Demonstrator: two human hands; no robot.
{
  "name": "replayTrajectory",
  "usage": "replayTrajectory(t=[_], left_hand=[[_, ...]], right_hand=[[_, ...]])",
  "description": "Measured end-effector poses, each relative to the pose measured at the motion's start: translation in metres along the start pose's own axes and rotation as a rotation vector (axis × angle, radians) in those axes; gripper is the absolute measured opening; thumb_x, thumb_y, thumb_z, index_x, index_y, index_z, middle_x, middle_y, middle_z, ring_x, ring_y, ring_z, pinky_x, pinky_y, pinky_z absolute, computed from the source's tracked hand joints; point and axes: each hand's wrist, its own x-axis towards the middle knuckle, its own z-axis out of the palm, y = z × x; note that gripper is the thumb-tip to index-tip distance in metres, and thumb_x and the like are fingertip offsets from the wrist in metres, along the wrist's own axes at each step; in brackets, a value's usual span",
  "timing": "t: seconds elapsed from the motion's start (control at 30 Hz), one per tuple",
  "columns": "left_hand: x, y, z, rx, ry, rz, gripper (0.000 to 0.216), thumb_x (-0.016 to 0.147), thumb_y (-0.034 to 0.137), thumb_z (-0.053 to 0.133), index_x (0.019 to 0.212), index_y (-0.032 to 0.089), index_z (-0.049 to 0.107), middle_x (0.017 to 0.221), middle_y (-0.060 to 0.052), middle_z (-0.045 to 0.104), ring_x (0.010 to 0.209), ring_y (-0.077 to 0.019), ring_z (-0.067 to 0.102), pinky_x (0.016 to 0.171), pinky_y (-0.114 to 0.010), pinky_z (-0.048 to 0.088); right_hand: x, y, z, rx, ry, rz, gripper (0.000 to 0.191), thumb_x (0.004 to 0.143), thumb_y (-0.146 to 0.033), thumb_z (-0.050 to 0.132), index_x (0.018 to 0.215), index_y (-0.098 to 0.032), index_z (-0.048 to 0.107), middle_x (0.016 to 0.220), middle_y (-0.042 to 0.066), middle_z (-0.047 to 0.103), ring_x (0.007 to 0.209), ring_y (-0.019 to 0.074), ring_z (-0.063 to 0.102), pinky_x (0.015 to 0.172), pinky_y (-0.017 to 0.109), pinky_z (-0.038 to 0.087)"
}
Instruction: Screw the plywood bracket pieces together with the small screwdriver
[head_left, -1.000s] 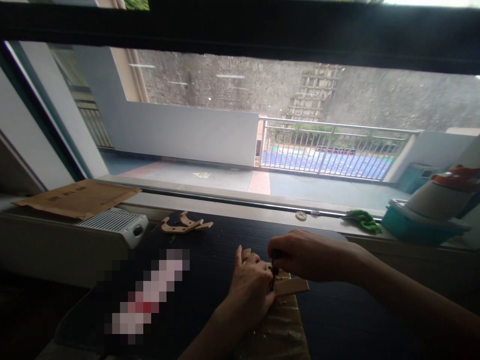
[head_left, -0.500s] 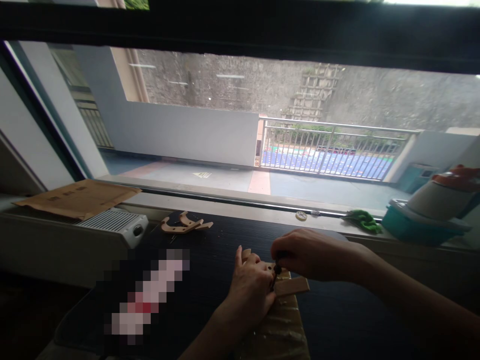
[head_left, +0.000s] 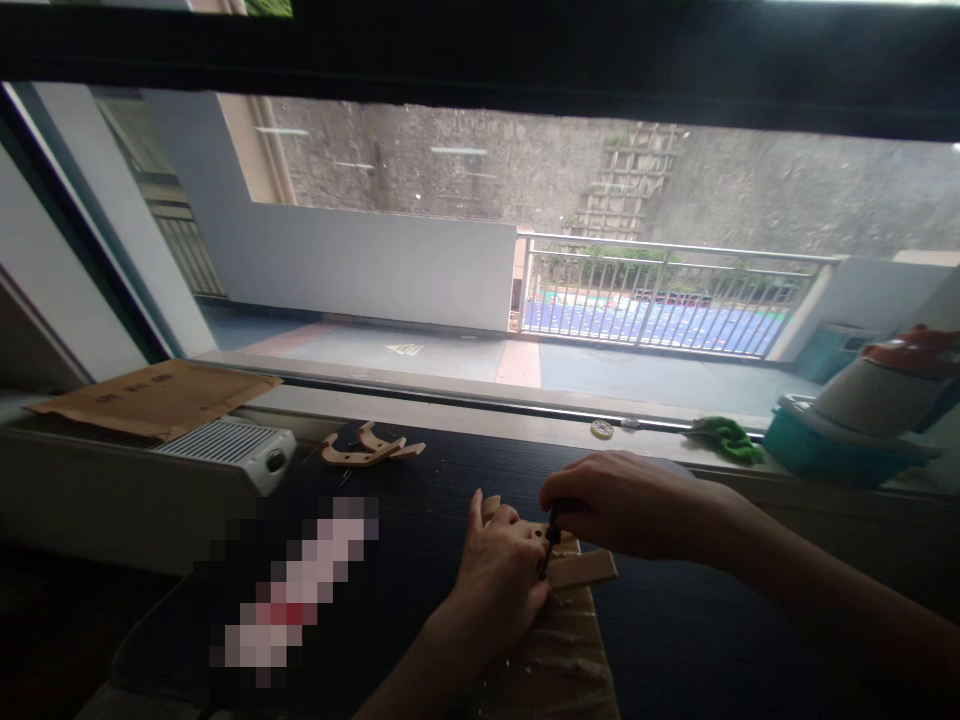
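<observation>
My right hand (head_left: 592,503) is wrapped round the dark handle of a screwdriver (head_left: 553,535), whose shaft points down at the wooden pieces beneath. My left hand (head_left: 504,560) presses on those pieces from the left, its fingers bent over them and one finger sticking out. A flat wooden strip (head_left: 581,569) juts out to the right below the screwdriver, and a rounded wooden end (head_left: 491,506) shows beyond my left fingers. All this rests on a tape-covered brown block (head_left: 559,650). The screwdriver's tip is hidden beside my left hand.
Curved wooden pieces (head_left: 367,450) lie with small screws at the back of the dark table (head_left: 450,480). A tape roll (head_left: 601,429), a green cloth (head_left: 724,440) and a teal box (head_left: 840,445) stand along the windowsill. Brown paper (head_left: 161,395) covers a white heater (head_left: 247,450) at left.
My right hand has shifted very slightly on the screwdriver. The left hand and the wooden pieces stay in place.
</observation>
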Motion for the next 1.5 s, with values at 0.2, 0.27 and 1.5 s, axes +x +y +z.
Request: replayTrajectory(t=[0.2, 0.27, 1.5], left_hand=[[0.0001, -0.0009, 0.0013, -0.011, 0.004, 0.001, 0.004, 0.076, 0.026, 0.062, 0.077, 0.023, 0.065, 0.089, 0.0, 0.067, 0.102, -0.0243, 0.05, 0.108, -0.06, 0.006], [0.0003, -0.0014, 0.0021, -0.015, 0.01, 0.004, 0.004, 0.076, 0.026, 0.062, 0.077, 0.023, 0.065, 0.089, 0.0, 0.067, 0.102, -0.0243, 0.05, 0.108, -0.06, 0.006], [0.0, -0.002, 0.0025, -0.018, 0.022, 0.01, 0.003, 0.076, 0.025, 0.063, 0.075, 0.023, 0.064, 0.088, 0.0, 0.067, 0.101, -0.0238, 0.051, 0.107, -0.061, 0.006]], right_hand=[[-0.0013, -0.0004, 0.0013, 0.071, 0.003, 0.005, 0.016, 0.083, -0.017, 0.048, 0.082, -0.019, 0.063, 0.068, -0.002, 0.059, 0.056, 0.0086, 0.043, 0.051, 0.023, 0.028], [-0.0019, -0.0016, 0.0027, 0.077, 0.012, 0.032, 0.016, 0.084, -0.018, 0.047, 0.084, -0.019, 0.063, 0.068, -0.001, 0.06, 0.056, 0.0095, 0.044, 0.051, 0.024, 0.028], [-0.0081, 0.0004, 0.0005, 0.051, 0.007, 0.029, 0.017, 0.08, -0.012, 0.05, 0.081, -0.022, 0.063, 0.071, 0.0, 0.064, 0.06, 0.0125, 0.052, 0.051, 0.025, 0.03]])
